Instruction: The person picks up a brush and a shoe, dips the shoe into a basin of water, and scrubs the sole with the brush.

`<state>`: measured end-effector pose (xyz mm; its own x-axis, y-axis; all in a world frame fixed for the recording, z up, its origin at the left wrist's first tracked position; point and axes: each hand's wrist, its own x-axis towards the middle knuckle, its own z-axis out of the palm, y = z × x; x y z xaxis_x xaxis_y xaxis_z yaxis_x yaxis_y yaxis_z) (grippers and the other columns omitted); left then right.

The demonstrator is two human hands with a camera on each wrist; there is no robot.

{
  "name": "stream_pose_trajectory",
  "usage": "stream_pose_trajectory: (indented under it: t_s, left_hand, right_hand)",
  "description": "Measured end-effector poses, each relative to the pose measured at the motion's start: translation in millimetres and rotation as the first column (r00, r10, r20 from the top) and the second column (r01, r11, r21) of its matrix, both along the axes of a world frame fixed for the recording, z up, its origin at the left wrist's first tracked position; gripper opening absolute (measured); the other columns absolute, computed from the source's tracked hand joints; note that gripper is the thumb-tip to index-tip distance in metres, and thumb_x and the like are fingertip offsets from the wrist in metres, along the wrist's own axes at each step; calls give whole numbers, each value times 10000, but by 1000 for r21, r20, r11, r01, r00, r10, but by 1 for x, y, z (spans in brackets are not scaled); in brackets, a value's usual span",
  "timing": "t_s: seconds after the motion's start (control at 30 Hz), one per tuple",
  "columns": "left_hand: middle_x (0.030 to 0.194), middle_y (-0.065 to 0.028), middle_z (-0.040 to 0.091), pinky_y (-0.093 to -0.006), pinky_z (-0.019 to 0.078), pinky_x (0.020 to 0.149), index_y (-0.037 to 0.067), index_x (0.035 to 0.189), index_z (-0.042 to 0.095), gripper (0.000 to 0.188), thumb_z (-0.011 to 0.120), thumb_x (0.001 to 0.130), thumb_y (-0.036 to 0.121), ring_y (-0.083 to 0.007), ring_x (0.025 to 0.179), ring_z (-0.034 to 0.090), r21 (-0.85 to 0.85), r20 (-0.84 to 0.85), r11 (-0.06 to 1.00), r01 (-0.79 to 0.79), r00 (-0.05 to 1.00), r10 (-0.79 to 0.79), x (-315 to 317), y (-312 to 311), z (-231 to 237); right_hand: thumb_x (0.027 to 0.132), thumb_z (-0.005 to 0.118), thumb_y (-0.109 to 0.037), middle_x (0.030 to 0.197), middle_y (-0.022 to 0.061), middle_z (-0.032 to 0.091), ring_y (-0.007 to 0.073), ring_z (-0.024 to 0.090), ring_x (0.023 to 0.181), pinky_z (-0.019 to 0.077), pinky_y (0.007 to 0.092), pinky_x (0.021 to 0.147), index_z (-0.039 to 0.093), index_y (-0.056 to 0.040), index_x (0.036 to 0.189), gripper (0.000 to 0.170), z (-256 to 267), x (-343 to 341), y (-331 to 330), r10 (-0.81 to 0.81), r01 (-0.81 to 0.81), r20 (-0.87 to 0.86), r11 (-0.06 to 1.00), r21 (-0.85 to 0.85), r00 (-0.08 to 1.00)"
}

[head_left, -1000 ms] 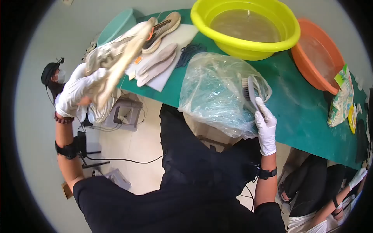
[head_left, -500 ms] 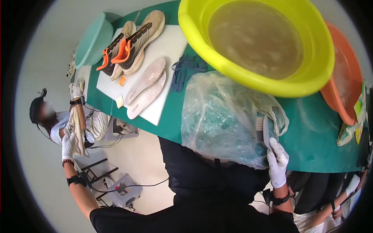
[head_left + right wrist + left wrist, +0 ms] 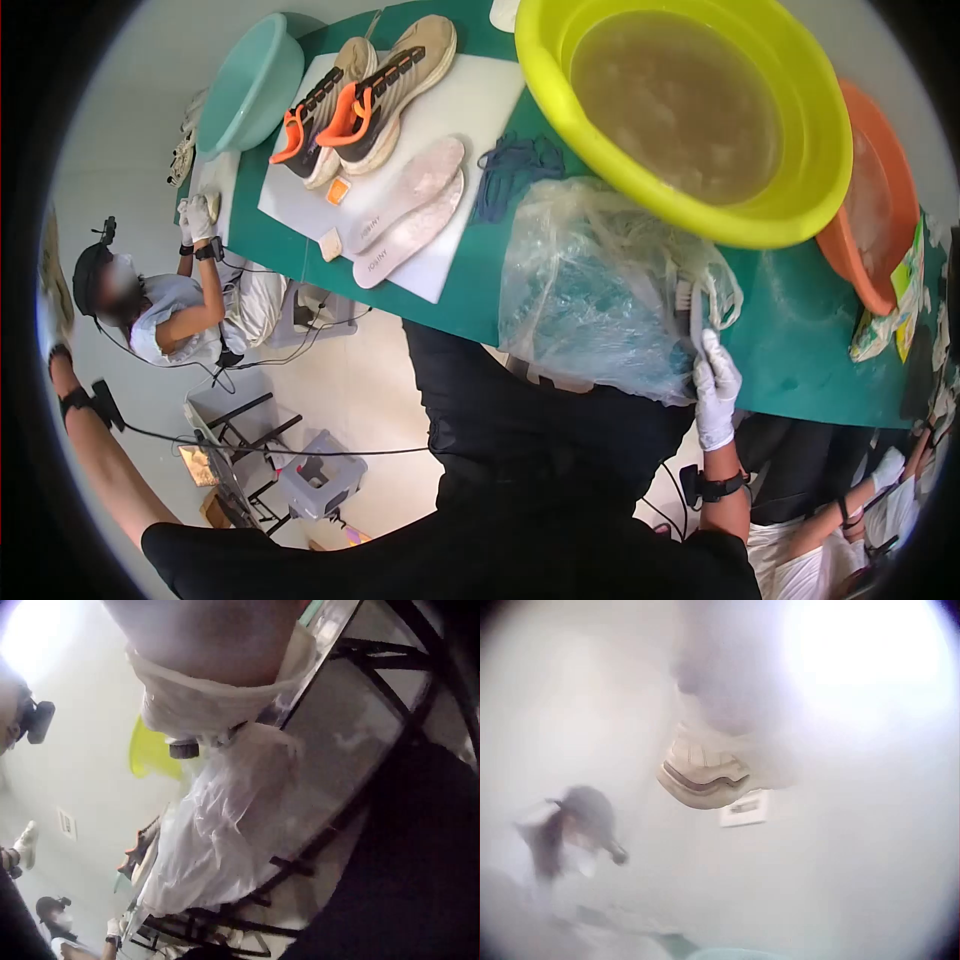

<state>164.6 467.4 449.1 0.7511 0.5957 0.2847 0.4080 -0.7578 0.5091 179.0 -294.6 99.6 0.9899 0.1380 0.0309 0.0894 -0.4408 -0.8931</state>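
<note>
At the far left edge of the head view, the gloved left hand holds a pale shoe, both partly cut off. The left wrist view shows the shoe's beige end with a brown wavy band; the fingers are too blurred to make out. My gloved right hand grips the grey handle of a brush at the table's front edge, bristles facing left. Beside the brush lies a crumpled clear plastic bag. In the right wrist view, the glove is above the bag.
A yellow basin of cloudy water and an orange basin stand right. On a white board lie two orange-lined shoes and insoles, with blue laces beside it. A masked person sits left, near a teal basin.
The left hand has swung outward with the pale shoe, from over the table's left side to the view's left edge. My right hand keeps hold of the brush beside the bag.
</note>
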Motion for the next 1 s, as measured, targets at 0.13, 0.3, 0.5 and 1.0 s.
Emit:
stream_pose_trajectory:
  t_s: [0.13, 0.3, 0.5, 1.0]
  left_hand:
    - [1345, -49, 615, -310, 488, 1004, 4, 1451, 531, 507, 605, 1049, 305, -143, 1206, 573, 51, 204, 993, 104, 972, -112, -21, -47, -7]
    - [1304, -64, 628, -327, 511, 960, 4, 1457, 519, 537, 612, 1048, 340, -144, 1167, 593, 18, 83, 1000, -17, 996, 15, -119, -67, -25]
    - [832, -53, 655, -330, 476, 623, -48, 1207, 625, 324, 600, 1018, 214, -110, 694, 544, -14, -654, 1000, 8, 757, -15, -291, -153, -143]
    - [1137, -137, 732, -418, 536, 929, 52, 1196, 707, 437, 503, 1032, 402, -315, 1096, 665, -432, -885, 902, -4, 191, -424, -578, -290, -418]
  right_hand:
    - [969, 584, -22, 1296, 156, 676, 260, 650, 1137, 474, 344, 1026, 617, 25, 1377, 412, -17, -10, -6, -82, 81, 34, 996, 34, 996]
    - [919, 522, 93, 1167, 178, 675, 288, 658, 1010, 522, 375, 918, 611, 36, 1352, 446, 18, -91, 20, -74, 158, 427, 974, -164, 901]
    - [866, 521, 136, 881, 127, 551, 251, 565, 724, 470, 364, 614, 553, -36, 1385, 547, -18, -217, 4, 190, -97, 368, 962, -256, 910]
    - [874, 596, 117, 860, 78, 529, 201, 537, 690, 444, 339, 584, 642, -93, 1319, 494, 24, -240, -7, 36, -64, -117, 968, -244, 992]
